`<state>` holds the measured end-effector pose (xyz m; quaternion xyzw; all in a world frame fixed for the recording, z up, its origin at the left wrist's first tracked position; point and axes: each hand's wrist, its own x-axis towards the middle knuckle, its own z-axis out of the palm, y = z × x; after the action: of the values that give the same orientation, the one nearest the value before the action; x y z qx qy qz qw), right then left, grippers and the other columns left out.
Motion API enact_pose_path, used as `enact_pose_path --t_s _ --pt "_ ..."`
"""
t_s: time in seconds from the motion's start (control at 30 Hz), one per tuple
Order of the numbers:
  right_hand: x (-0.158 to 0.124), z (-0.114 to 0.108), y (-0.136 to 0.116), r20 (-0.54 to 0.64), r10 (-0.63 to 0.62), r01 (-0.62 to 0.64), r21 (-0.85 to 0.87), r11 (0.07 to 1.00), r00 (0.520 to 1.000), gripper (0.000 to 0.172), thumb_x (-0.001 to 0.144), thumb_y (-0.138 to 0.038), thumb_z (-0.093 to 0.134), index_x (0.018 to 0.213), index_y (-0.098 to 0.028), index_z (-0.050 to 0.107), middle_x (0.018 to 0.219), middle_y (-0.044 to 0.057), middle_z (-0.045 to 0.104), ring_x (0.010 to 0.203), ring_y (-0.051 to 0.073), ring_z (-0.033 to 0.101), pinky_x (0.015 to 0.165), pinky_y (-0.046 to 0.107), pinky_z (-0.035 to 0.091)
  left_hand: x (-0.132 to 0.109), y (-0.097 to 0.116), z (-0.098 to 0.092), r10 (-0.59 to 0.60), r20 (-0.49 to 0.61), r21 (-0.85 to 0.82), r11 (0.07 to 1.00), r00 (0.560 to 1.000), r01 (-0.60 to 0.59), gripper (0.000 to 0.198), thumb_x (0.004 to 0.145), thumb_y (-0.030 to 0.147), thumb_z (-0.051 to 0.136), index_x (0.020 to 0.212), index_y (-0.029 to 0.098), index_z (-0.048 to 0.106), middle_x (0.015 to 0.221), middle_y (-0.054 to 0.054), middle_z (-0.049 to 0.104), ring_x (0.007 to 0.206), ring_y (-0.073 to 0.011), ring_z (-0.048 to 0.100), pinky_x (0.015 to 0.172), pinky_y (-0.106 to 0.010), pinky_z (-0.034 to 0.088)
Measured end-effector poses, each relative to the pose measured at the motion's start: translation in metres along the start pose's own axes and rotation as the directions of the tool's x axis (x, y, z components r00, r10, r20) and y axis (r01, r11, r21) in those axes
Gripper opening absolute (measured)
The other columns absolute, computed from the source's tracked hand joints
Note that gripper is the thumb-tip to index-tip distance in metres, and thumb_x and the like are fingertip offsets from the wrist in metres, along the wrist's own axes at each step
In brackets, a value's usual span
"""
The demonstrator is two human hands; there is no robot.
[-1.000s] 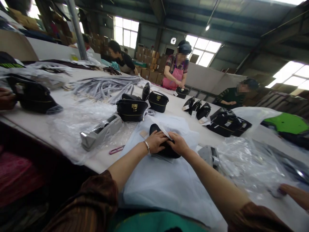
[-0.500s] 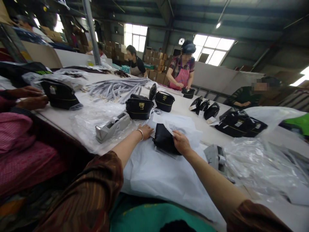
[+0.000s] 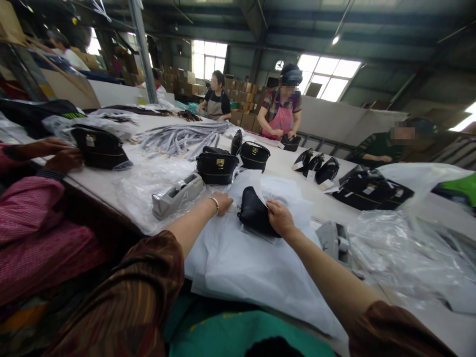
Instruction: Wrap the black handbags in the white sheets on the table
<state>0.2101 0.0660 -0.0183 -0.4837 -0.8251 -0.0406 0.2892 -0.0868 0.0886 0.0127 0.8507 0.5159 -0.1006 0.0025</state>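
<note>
A small black handbag (image 3: 255, 213) lies tilted on white tissue paper (image 3: 256, 277) in front of me. My right hand (image 3: 280, 218) grips its right edge, fingers closed, beside a white sheet (image 3: 259, 183) that sticks up there. Just left of the bag is my left hand (image 3: 222, 204), a bracelet at its wrist. Its fingers are drawn together toward a small pale piece by the bag's left end, too faint to name. Further back stand two black handbags with gold clasps, one on the left (image 3: 217, 166) and one on the right (image 3: 254, 156).
Grey tape dispensers stand to the left (image 3: 177, 194) and right (image 3: 333, 241). Clear plastic (image 3: 390, 253) is heaped at right, near more black bags (image 3: 372, 191). Wrapped straps (image 3: 178, 136) lie behind. At left, a co-worker's hands (image 3: 61, 156) are at another handbag (image 3: 98, 148); other people work across the table.
My left hand has drawn slightly left, away from the bag, and its fingers have closed from a flatter pose. My right hand keeps its grip. The view has shifted slightly.
</note>
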Motion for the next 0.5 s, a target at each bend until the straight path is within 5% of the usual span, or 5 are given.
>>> enact_pose_path --t_s 0.23,0.5 --pt "-0.001 -0.001 -0.001 0.022 0.018 -0.018 -0.024 1.000 1.000 0.038 0.088 -0.010 0.051 0.117 -0.019 0.074 0.129 0.010 0.069 0.120 0.025 0.062 0.105 0.040 0.050 -0.044 -0.021 -0.017 -0.034 -0.038 0.066 0.997 0.999 0.037 0.038 0.078 0.024 0.070 0.116 0.017 0.069 0.118 -0.021 0.066 0.108 -0.0376 0.065 0.094 -0.053 0.047" --pt "0.001 -0.018 -0.017 0.103 0.020 -0.007 -0.123 0.992 0.994 0.034 0.094 -0.015 0.051 0.118 -0.022 0.074 0.130 0.008 0.069 0.116 0.025 0.062 0.098 0.038 0.046 -0.069 -0.023 0.003 -0.056 -0.009 0.057 0.997 0.998 0.056 0.022 0.086 0.021 0.060 0.102 0.016 0.073 0.104 -0.017 0.071 0.093 -0.0318 0.070 0.080 -0.044 0.054"
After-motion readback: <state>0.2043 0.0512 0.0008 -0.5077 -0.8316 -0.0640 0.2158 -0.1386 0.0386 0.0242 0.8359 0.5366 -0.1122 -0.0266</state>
